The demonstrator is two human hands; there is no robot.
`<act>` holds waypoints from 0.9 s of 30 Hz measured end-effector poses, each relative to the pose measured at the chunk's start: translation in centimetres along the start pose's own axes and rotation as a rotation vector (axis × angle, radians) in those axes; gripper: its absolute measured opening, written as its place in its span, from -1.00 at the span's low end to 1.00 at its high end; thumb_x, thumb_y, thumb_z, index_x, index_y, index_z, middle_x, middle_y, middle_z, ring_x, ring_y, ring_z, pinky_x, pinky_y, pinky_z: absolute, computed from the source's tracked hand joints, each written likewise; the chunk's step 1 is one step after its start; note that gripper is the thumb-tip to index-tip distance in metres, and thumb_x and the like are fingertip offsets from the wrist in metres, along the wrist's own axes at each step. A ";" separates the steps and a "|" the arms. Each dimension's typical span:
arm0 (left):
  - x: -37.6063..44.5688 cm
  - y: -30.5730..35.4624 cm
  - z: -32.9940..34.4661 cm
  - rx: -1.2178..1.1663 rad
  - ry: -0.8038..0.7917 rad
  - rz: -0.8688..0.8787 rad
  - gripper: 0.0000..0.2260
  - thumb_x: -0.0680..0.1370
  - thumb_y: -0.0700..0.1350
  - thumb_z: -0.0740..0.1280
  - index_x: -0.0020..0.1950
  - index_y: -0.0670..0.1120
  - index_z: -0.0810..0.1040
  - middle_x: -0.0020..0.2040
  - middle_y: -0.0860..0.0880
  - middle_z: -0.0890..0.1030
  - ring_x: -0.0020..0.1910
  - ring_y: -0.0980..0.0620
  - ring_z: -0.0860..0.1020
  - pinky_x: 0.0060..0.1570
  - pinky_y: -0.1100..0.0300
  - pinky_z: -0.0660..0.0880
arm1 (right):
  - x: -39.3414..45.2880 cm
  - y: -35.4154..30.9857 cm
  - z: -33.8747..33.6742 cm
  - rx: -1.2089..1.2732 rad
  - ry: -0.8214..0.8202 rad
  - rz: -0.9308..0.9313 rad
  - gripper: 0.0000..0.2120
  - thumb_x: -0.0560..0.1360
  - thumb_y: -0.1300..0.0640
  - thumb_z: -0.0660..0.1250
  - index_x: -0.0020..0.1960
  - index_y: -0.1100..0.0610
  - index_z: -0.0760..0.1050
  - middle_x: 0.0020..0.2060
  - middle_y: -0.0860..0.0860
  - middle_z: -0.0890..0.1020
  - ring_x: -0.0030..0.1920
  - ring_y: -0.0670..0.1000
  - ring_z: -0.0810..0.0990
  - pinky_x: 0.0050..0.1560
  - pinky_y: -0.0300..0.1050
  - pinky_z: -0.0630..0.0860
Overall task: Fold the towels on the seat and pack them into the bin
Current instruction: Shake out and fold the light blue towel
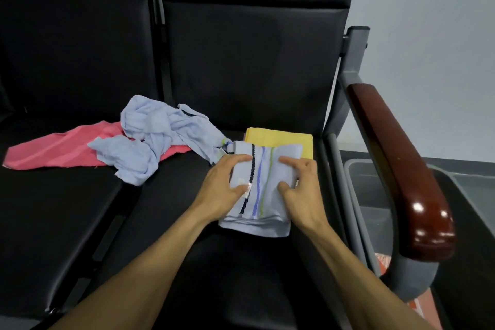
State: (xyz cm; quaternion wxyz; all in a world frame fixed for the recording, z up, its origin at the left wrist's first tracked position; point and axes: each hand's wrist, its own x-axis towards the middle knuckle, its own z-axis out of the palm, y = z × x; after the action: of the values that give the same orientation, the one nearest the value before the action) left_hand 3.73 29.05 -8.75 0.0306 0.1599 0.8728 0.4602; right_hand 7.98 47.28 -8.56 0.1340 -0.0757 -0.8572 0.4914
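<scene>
Both hands press on a folded pale-blue cotton towel with black, blue and green stripes (258, 190), which lies on the black padded seat (241, 262). The left hand (222, 190) pinches the towel's left edge between thumb and fingers; the right hand (300, 190) does the same on the right edge.

Risk: the fold is thick and the layers at the near edge are uneven. If either hand releases early, the fold is likely to spring open. A lift from only one side would probably let the layers slide apart.

A folded yellow towel (281, 140) lies just behind, partly under the striped towel; a careless lift could drag it out of shape. A crumpled pale-blue towel (150, 142) and a flat pink towel (53, 153) lie to the left, not yet folded.

Container: a grey plastic bin (375, 195) stands on the floor to the right, beyond the dark-red wooden armrest (396, 163). The visible part of its interior holds no towel; the rest is hidden by the armrest.
</scene>
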 end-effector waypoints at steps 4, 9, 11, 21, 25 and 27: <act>5.0 1.4 -0.2 -0.141 0.083 0.016 -0.48 0.52 -0.18 0.48 0.43 0.13 0.45 0.30 0.09 0.56 0.21 0.16 0.53 0.22 0.28 0.49 | 4.9 -1.1 -1.3 0.043 0.094 -0.042 -0.49 0.47 0.46 0.22 0.37 0.13 0.49 0.22 0.00 0.36 0.06 -0.32 0.40 0.07 -0.66 0.23; 10.8 0.8 1.0 0.183 -0.034 -0.082 -0.51 0.61 -0.09 0.36 0.53 0.08 0.34 0.61 -0.06 0.15 0.55 -0.07 0.23 0.44 0.14 0.21 | 10.5 0.7 -1.5 -0.452 0.008 0.090 -0.59 0.59 0.10 0.31 0.42 0.10 0.42 0.47 0.10 0.19 0.43 0.14 0.29 0.40 0.05 0.33; 11.9 -0.1 2.4 0.274 -0.073 -0.051 -0.56 0.65 -0.05 0.29 0.53 0.04 0.34 0.64 -0.05 0.08 0.58 -0.11 0.13 0.50 0.06 0.15 | 11.1 1.6 -0.3 -0.608 -0.013 -0.003 -0.57 0.63 -0.04 0.24 0.46 0.07 0.37 0.54 0.11 0.13 0.54 0.17 0.12 0.46 0.26 0.19; 12.2 -5.2 7.9 0.542 -0.214 -0.050 -0.47 0.73 0.07 -0.07 0.63 0.12 -0.28 0.60 0.11 -0.39 0.58 -0.07 -0.38 0.56 -0.11 -0.28 | 10.9 8.5 3.8 -0.764 -0.223 -0.027 -0.41 0.67 -0.21 -0.15 0.63 -0.09 -0.23 0.61 -0.04 -0.28 0.58 -0.01 -0.37 0.52 0.34 -0.12; 11.8 -4.4 6.5 0.441 -0.247 -0.051 -0.45 0.73 0.03 0.03 0.65 0.11 -0.17 0.63 0.10 -0.30 0.61 -0.07 -0.31 0.58 -0.09 -0.21 | 11.4 6.7 3.2 -0.826 -0.258 0.006 -0.44 0.69 -0.11 -0.07 0.63 0.01 -0.06 0.63 0.06 -0.13 0.61 0.10 -0.22 0.47 0.47 -0.09; 9.9 -4.2 5.0 0.310 -0.177 -0.036 -0.46 0.70 -0.01 0.15 0.65 0.09 0.02 0.66 0.07 -0.16 0.63 -0.03 -0.22 0.59 -0.05 -0.13 | 11.2 4.8 2.9 -0.864 -0.180 -0.080 -0.52 0.63 0.04 0.12 0.52 0.12 0.24 0.57 0.15 0.10 0.59 0.16 0.00 0.46 0.45 0.00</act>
State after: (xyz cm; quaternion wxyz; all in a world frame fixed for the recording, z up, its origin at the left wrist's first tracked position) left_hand -5.73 33.84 -14.07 0.0905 0.1867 0.9299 0.3036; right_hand -3.55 50.22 -12.33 0.0339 -0.0487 -0.9944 0.0871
